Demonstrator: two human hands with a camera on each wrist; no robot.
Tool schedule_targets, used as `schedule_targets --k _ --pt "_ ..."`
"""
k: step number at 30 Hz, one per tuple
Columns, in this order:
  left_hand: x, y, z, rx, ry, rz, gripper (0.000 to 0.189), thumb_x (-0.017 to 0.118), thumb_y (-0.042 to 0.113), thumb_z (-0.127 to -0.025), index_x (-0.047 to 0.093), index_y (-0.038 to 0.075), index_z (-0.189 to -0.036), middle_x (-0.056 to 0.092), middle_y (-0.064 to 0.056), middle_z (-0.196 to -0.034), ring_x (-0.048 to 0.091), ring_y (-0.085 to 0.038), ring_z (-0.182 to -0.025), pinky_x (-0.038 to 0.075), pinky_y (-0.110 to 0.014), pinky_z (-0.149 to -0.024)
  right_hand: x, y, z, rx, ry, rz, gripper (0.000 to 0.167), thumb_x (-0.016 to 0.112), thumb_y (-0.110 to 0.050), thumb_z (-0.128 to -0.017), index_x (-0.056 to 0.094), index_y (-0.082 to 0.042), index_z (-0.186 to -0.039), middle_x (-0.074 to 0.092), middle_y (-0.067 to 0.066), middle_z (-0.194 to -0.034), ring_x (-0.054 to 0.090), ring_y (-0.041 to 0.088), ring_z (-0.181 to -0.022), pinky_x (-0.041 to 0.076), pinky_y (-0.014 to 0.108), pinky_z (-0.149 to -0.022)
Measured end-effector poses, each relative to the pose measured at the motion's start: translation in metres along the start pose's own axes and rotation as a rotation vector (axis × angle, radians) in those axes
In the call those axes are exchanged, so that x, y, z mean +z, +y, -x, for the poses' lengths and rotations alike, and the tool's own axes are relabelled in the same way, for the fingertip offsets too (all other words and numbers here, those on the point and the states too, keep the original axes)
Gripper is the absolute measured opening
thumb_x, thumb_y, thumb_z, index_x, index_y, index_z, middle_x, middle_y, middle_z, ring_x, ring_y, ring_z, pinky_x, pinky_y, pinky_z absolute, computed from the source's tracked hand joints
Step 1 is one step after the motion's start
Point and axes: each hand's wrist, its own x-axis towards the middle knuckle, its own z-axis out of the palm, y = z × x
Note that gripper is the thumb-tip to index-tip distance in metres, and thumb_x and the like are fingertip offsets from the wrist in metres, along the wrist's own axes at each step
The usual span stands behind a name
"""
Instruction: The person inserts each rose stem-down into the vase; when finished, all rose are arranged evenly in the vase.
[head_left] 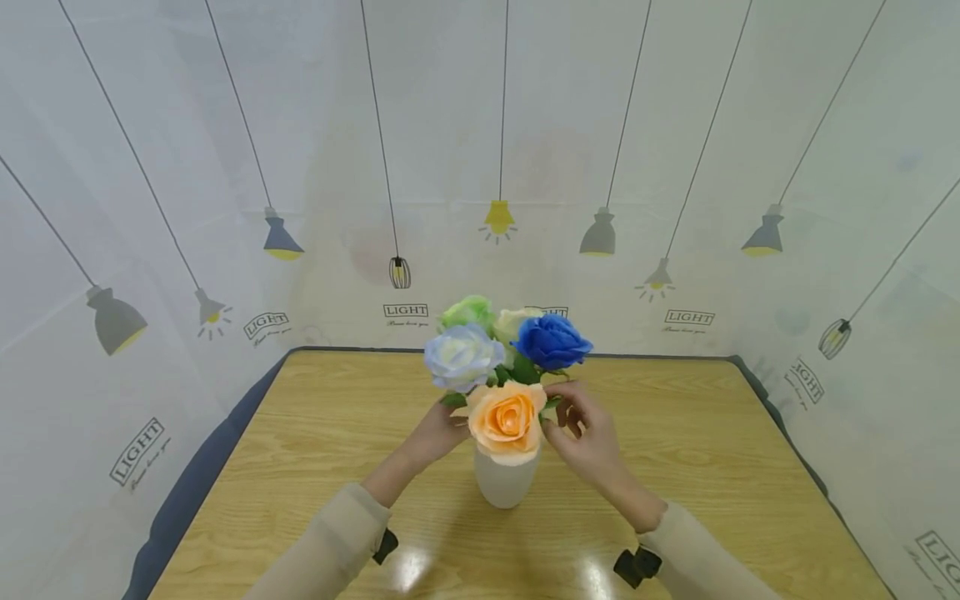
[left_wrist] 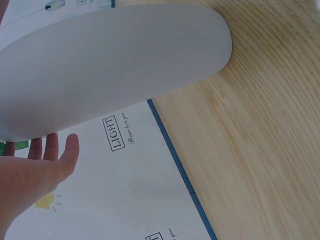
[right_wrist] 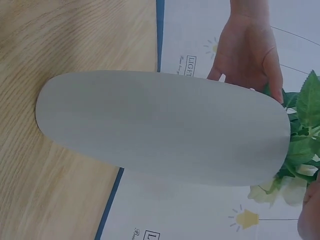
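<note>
A smooth white vase (head_left: 506,482) stands upright on the table and holds several roses. Nearest is a peach-orange rose (head_left: 508,422); a pale blue rose (head_left: 464,358), a green rose (head_left: 468,312), a cream rose (head_left: 513,323) and a deep blue rose (head_left: 553,342) cluster behind. My left hand (left_wrist: 35,172) is at the vase's left, fingers extended, their tips partly hidden behind its upper side. On the other side, my right hand (head_left: 588,429) has thumb and forefinger bent about a green leaf (head_left: 551,404) beside the peach-orange rose. Only a bit of this hand shows in the right wrist view.
Below the vase is a wood-grain table (head_left: 360,375) with a dark blue edge. White sheeting (head_left: 337,167) printed with hanging lamps and LIGHT labels surrounds it at the back and sides. Small black devices (head_left: 637,567) sit at both wrists.
</note>
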Motion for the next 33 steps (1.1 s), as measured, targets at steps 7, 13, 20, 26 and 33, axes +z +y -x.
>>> schedule_targets --k 7,13,20,26,33 --pt "0.000 0.006 0.003 0.008 -0.003 -0.010 0.044 0.055 -0.003 -0.085 0.037 -0.006 -0.125 0.031 -0.021 -0.131 0.028 -0.038 -0.121 0.035 -0.046 -0.091 -0.002 0.012 0.000 -0.089 -0.056 -0.073 0.021 0.062 -0.022 -0.083 0.062 -0.001 -0.089 0.049 0.013 -0.099 0.038 0.010 -0.062 0.031 0.025 -0.040" --pt "0.001 0.026 0.011 0.023 -0.041 -0.026 0.042 0.052 -0.001 -0.086 0.036 -0.007 -0.125 0.041 -0.022 -0.122 0.034 -0.035 -0.116 0.033 -0.048 -0.092 0.002 0.004 -0.010 -0.091 -0.144 -0.139 0.015 0.063 -0.015 -0.082 0.064 -0.003 -0.090 0.048 0.011 -0.097 0.036 0.012 -0.064 0.032 0.022 -0.045" --pt "0.002 0.028 0.011 0.029 -0.036 -0.043 0.038 0.053 -0.002 -0.086 0.039 -0.007 -0.121 0.047 -0.017 -0.111 0.042 -0.028 -0.106 0.037 -0.042 -0.088 0.009 -0.005 -0.023 -0.208 -0.156 -0.166 0.018 0.059 -0.013 -0.084 0.064 0.004 -0.088 0.046 0.013 -0.088 0.033 0.012 -0.059 0.030 0.022 -0.044" --pt "0.002 0.025 0.009 0.017 -0.039 -0.013 0.051 0.054 -0.004 -0.085 0.031 -0.006 -0.130 0.032 -0.022 -0.131 0.029 -0.035 -0.121 0.032 -0.047 -0.093 0.013 0.004 -0.019 -0.120 -0.082 -0.104 0.020 0.061 -0.018 -0.084 0.066 0.001 -0.086 0.046 0.008 -0.083 0.033 0.016 -0.056 0.029 0.023 -0.042" --pt "0.002 0.022 0.006 -0.013 -0.015 -0.061 0.058 0.063 0.012 -0.083 0.035 0.009 -0.134 0.034 -0.008 -0.135 0.030 -0.028 -0.121 0.031 -0.049 -0.093 0.013 -0.013 -0.025 -0.016 0.038 0.059 0.009 0.068 0.008 -0.072 0.065 0.002 -0.078 0.046 0.008 -0.078 0.034 0.018 -0.055 0.030 0.025 -0.045"
